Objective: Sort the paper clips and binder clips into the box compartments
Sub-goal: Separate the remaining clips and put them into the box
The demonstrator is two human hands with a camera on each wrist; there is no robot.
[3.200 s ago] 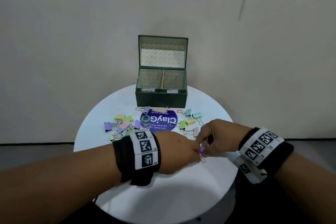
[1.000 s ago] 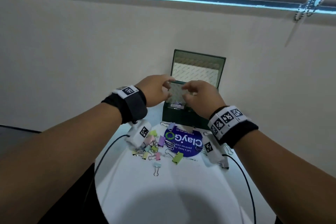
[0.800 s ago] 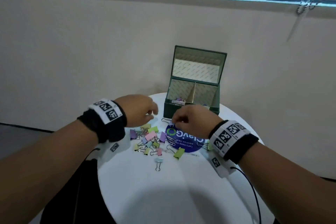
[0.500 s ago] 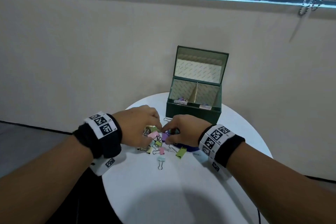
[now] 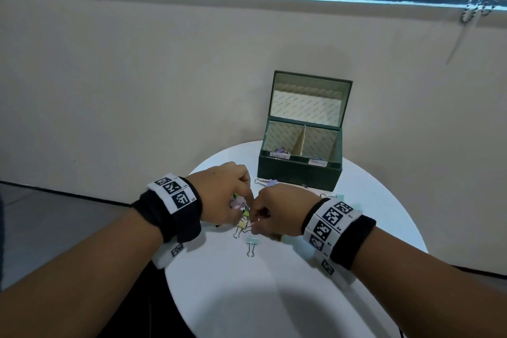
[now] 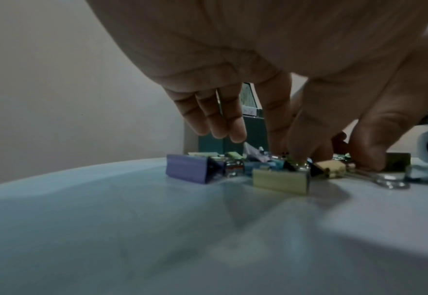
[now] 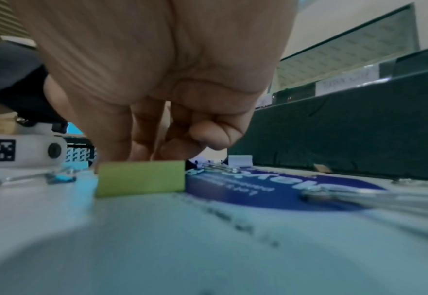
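An open dark green box with two compartments stands at the back of the round white table; a few clips lie in its left compartment. Pastel binder clips are heaped in front of it, mostly under my hands. My left hand reaches down into the heap, and in the left wrist view its index and thumb tips meet on a clip beside a purple clip and a yellow one. My right hand has curled fingers down behind a green clip; what they hold is hidden.
A teal binder clip lies alone just in front of my hands. More clips sit right of my right wrist, near the box. A blue round sticker is on the tabletop. A beige wall stands behind the table.
Both hands have come back from the box opening and dropped onto the heap of clips, fingertips drawing together among them. The view has shifted, so the box now sits right of centre.
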